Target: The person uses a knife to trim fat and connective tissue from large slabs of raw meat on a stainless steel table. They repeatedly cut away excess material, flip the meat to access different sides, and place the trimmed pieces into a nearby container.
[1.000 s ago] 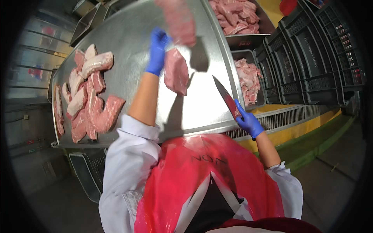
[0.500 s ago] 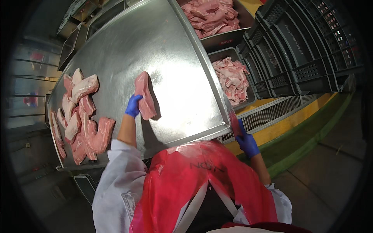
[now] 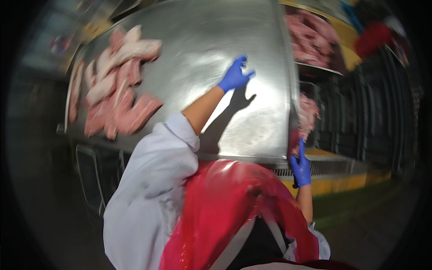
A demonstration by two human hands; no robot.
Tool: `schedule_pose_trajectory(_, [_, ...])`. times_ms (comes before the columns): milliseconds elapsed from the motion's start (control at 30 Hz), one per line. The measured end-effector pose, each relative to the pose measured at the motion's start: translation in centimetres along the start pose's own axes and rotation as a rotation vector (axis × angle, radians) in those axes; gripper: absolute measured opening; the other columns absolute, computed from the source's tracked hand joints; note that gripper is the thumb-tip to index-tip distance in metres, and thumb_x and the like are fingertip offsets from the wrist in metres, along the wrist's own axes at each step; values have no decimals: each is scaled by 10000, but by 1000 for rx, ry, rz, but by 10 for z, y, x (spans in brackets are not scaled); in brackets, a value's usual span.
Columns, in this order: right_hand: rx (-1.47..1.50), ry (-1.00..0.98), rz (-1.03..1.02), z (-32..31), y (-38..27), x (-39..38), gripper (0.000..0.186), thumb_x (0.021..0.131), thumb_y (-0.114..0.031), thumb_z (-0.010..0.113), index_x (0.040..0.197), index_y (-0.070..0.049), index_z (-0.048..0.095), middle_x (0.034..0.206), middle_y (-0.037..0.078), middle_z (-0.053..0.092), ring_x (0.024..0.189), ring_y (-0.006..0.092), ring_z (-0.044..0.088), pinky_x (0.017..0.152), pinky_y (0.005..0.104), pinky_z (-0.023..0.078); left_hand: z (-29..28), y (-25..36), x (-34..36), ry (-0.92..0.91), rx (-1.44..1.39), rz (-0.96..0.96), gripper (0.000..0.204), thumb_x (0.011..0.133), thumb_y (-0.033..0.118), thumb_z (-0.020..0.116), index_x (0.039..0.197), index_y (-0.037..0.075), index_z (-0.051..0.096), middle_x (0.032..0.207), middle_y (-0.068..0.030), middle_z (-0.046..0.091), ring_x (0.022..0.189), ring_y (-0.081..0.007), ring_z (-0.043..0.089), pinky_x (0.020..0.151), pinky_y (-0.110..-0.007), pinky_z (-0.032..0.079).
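My left hand point(image 3: 236, 75), in a blue glove, hovers above the bare right half of a metal table point(image 3: 198, 31). Its fingers are spread and hold nothing. Low beside the table's right edge is my gloved right hand point(image 3: 301, 169). Its index finger points forward while the others curl round a dark-ended tool point(image 3: 295, 184), mostly hidden by the hand and blurred. On the table's left part lies a heap of pink meat pieces point(image 3: 119, 101), some with pale fat, well apart from both hands.
A metal bin of meat point(image 3: 310, 40) stands beyond the table's right edge. Nearer me are pale meat trimmings point(image 3: 308, 114) in a grey container. Dark plastic crates point(image 3: 360, 112) rise at the right. A floor grate point(image 3: 321, 167) runs along a yellow edge below.
My left hand has let go of the long meat piece and moved right, fingers now spread. That piece is gone from the table's middle. The whole view has turned.
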State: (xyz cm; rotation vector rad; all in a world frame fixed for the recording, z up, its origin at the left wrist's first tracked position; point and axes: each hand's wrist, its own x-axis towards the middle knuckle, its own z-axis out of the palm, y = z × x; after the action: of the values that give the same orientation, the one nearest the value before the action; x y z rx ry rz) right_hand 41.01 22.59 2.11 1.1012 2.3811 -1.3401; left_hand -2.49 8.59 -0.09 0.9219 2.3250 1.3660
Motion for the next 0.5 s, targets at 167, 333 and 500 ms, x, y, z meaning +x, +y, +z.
schedule_pose_trajectory(167, [297,14,-213,43,34,0,828,941,20,558,1658,-218,219,1193,23,600,926,118,580,831,258,487,-122,-148,-205,188,545,-114,943,775,323,760,1544,-24,340,1587,-295,328,1497,-451,292,1244,-495,241])
schedule_pose_trajectory(333, [22,-129,-203,49,-18,8,799,964,-18,566,1657,-207,215,1532,123,520,1109,163,581,957,261,456,-304,-209,-259,153,1075,-443,1023,666,386,842,1489,-20,391,1357,-260,582,1293,-430,535,1102,-516,421])
schedule_pose_trajectory(500, [49,-138,-181,68,-52,28,818,963,6,558,1659,-257,219,1285,87,625,690,82,502,596,238,430,-332,-177,-250,-110,575,-151,576,745,321,787,1252,109,615,1217,-171,691,1113,-379,660,947,-474,533])
